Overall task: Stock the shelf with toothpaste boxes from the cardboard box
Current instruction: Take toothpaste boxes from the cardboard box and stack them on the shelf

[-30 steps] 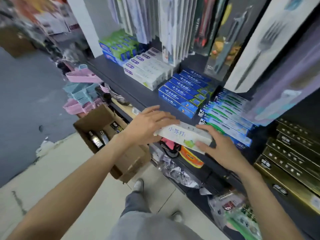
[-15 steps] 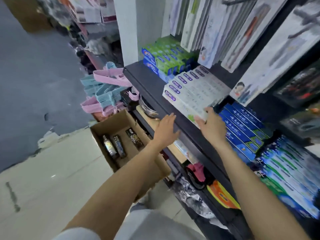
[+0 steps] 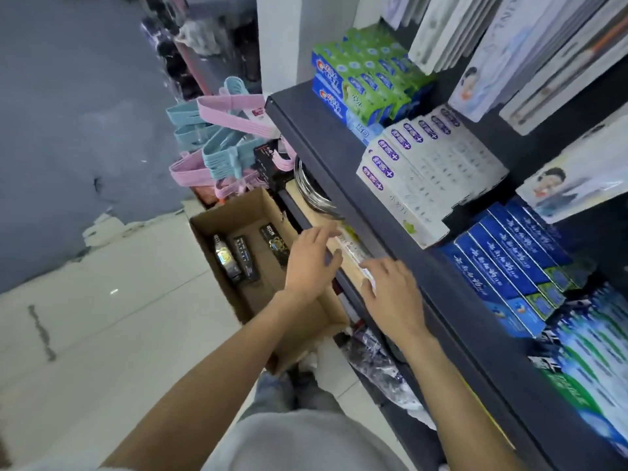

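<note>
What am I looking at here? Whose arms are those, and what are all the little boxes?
There is no robot here. A person wears a camera on their head, so you see what they see: their own two arms reaching out. This one picture looks down at a shop shelf. On it lie rows of toothpaste boxes: green ones, white ones and blue ones. On the floor below sits a cardboard box with a few dark boxes still inside. The left hand and the right hand both reach under the shelf edge, toward a pale box on the lower level. Their fingers are spread, at or just above that box. Neither hand grips anything that I can see.
</note>
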Motion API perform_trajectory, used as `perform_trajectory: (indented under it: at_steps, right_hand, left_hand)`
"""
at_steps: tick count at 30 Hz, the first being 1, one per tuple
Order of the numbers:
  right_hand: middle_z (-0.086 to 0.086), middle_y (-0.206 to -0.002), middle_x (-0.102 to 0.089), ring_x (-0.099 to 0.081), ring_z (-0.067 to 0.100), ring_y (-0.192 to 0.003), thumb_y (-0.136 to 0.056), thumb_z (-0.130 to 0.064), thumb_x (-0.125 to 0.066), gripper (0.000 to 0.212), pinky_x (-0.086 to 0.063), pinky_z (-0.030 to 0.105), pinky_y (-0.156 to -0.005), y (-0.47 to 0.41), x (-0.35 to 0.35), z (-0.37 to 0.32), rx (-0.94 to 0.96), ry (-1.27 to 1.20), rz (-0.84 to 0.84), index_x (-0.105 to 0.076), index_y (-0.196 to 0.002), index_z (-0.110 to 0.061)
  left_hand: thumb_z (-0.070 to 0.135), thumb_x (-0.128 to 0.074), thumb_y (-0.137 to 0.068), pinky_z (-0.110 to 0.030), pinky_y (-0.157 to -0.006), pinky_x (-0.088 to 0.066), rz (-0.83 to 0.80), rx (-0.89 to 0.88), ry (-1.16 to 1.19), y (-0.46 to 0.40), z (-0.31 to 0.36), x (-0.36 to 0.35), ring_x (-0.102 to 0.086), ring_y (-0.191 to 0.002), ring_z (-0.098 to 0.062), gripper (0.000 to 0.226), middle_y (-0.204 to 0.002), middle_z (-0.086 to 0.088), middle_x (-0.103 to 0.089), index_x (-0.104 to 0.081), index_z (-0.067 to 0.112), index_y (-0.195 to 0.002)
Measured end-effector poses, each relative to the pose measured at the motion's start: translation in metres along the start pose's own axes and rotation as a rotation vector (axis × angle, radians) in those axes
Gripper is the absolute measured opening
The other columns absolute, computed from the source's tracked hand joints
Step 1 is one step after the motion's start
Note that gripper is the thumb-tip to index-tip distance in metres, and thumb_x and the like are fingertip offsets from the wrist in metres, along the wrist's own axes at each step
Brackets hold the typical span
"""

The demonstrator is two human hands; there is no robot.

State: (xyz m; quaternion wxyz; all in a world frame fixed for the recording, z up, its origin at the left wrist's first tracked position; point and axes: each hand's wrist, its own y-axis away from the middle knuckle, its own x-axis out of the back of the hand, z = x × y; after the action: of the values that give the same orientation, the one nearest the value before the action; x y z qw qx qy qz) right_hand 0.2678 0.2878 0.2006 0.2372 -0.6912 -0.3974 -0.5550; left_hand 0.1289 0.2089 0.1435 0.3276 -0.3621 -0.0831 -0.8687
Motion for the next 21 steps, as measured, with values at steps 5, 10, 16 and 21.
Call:
perform_trajectory:
  at_steps: [5,10,16,21]
  right_hand:
    - [-0.004,-0.108,-0.064,-0.061,0.016,-0.098,-0.094,-0.025,-0.048,0.029,-0.043,0.026,-0.072,-0.029,-0.068,-0.013,0.084,-0.149,-0.532,-0.054,-0.122,-0.024]
    - [-0.003,-0.110,-0.064,-0.061,0.014,-0.099,-0.093,-0.024,-0.051,0.027,-0.049,0.027,-0.078,-0.082,-0.171,-0.018,0.139,-0.209,-0.674,-0.056,-0.120,-0.022]
    - [0.004,-0.125,-0.056,-0.056,0.019,-0.110,-0.093,-0.027,-0.054,0.037,-0.045,0.028,-0.086,-0.160,-0.313,-0.036,0.122,-0.195,-0.656,-0.050,-0.128,-0.019]
    - [0.004,-0.129,-0.052,-0.052,0.023,-0.116,-0.091,-0.027,-0.057,0.046,-0.046,0.034,-0.091,-0.208,-0.406,-0.083,0.177,-0.232,-0.458,-0.044,-0.134,-0.023]
  left_hand:
    - [0.015,-0.061,-0.084,-0.031,-0.089,-0.045,0.142,0.335,-0.060,0.059,-0.075,0.026,-0.054,-0.103,-0.017,0.032,-0.111,-0.002,-0.060,-0.058,0.015,-0.116]
    - [0.023,-0.061,-0.086,-0.036,-0.094,-0.045,0.063,0.733,-0.074,0.086,-0.184,0.018,-0.054,-0.111,-0.021,0.044,-0.123,-0.004,-0.055,-0.049,0.017,-0.128]
    - [0.041,-0.062,-0.086,-0.041,-0.102,-0.042,-0.001,0.995,0.015,0.073,-0.303,-0.031,-0.046,-0.126,-0.023,0.073,-0.142,-0.007,-0.042,-0.024,0.025,-0.147]
    - [0.040,-0.063,-0.086,-0.034,-0.094,-0.045,0.042,0.933,-0.054,0.054,-0.364,-0.056,-0.050,-0.121,-0.018,0.072,-0.140,-0.001,-0.045,-0.025,0.026,-0.146]
